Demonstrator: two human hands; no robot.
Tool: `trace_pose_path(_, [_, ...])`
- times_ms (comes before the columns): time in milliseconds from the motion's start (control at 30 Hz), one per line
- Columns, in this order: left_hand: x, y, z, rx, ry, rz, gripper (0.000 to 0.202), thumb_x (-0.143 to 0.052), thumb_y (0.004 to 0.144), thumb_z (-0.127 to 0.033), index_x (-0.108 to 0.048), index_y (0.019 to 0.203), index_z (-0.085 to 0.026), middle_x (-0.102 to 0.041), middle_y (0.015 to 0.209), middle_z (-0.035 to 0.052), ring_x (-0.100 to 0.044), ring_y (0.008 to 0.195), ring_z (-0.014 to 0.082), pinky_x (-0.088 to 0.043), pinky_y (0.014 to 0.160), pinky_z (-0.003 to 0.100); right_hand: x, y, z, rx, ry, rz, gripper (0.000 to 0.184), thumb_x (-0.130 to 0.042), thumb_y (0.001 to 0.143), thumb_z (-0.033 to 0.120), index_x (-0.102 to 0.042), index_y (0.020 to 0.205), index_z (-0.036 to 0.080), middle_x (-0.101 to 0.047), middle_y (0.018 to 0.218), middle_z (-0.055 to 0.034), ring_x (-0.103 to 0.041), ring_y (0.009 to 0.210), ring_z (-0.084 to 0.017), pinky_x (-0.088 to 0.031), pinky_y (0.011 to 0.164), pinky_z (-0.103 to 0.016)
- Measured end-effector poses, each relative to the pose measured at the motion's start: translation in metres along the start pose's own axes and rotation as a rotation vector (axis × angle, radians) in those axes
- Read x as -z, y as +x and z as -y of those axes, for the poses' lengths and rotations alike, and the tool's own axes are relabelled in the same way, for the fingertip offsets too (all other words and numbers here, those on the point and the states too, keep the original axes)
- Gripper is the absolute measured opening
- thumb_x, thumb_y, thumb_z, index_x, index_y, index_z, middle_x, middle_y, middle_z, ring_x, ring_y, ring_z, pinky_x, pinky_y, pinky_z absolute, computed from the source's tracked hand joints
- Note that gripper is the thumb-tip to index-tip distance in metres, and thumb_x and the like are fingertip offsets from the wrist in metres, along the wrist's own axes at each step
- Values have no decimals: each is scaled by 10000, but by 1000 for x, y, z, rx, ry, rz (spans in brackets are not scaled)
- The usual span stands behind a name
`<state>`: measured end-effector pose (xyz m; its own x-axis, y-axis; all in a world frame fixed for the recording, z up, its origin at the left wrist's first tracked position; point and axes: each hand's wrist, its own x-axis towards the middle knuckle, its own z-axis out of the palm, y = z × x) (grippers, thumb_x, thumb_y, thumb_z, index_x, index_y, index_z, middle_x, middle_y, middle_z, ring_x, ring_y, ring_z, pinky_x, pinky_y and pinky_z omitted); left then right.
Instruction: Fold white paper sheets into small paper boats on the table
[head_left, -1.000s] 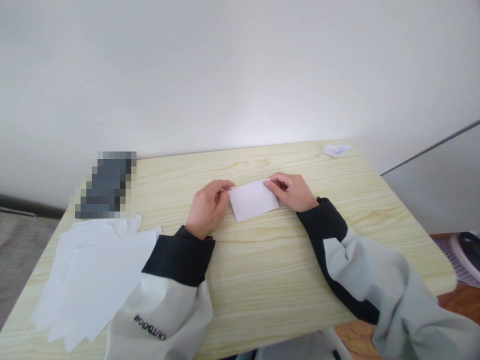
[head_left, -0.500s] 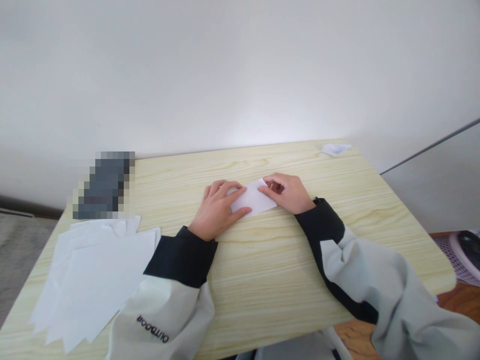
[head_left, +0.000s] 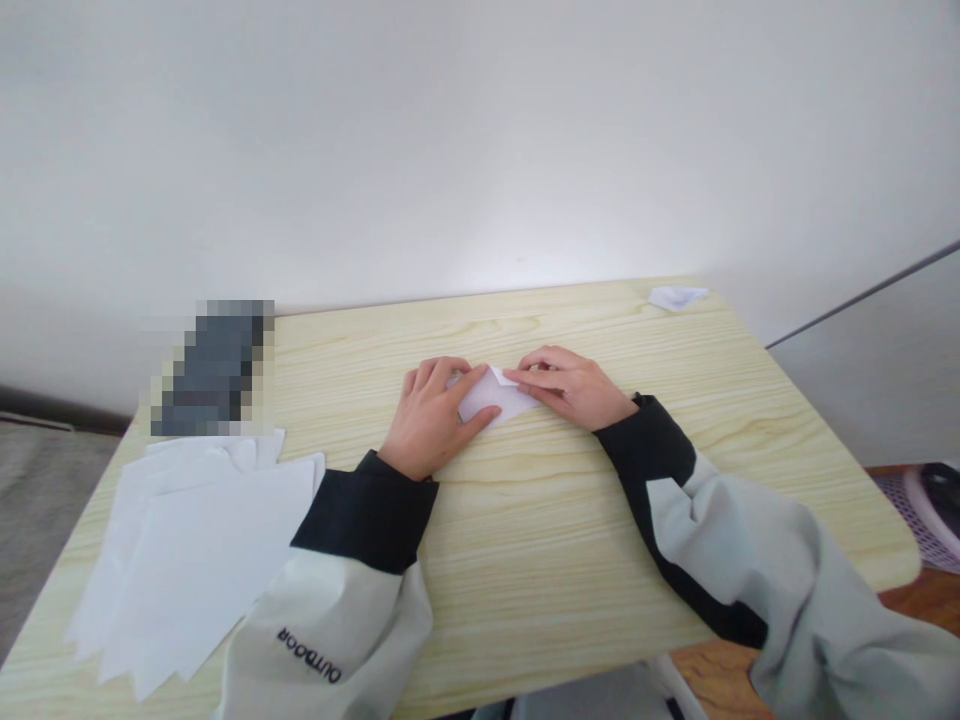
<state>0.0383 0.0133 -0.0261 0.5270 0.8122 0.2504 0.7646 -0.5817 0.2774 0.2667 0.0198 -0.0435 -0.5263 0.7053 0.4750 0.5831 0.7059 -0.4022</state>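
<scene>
A small folded piece of white paper (head_left: 480, 404) lies on the table between my hands, its far right corner turned over as a flap. From the left, my left hand (head_left: 431, 415) holds it down, with thumb and forefinger apart on the paper and the other fingers curled beyond it. My right hand (head_left: 574, 388) closes over the right end, and its fingertips press on the turned flap. That end of the paper is partly hidden under the right fingers.
Several loose white sheets (head_left: 202, 550) overlap on the left of the wooden table (head_left: 540, 560). Behind them lies a dark, pixelated object (head_left: 217, 365). A folded white paper piece (head_left: 677, 298) sits near the far right corner. A pink basket (head_left: 922, 520) stands beyond the right edge.
My right hand has moved slightly left, bringing the paper's far right corner over as a flap. My left hand stays nearly in place on the paper.
</scene>
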Motion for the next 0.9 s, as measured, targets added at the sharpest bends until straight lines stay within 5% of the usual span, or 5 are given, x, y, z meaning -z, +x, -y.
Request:
trace_pose_path(367, [0,-1,1,-20,57,-24,460,-498,893,-445,-536,1295,-225,-574,1143,108,-489,1088,275,-381,926,431,5,2,-1,58,14,65,301,-463,931,216,-666,1150,241,-670,1174,-35,-592,996,-180,-481,917,-373])
trace_pose_path(900, [0,-2,0,-34,89,-17,397,-483,909,-405,-582,1258,-243,-572,1146,95,-478,1081,276,-375,913,437,6,2,-4,93,18,90,341,-448,885,138,-679,1129,194,-678,1159,-47,-570,977,-194,-488,899,-389])
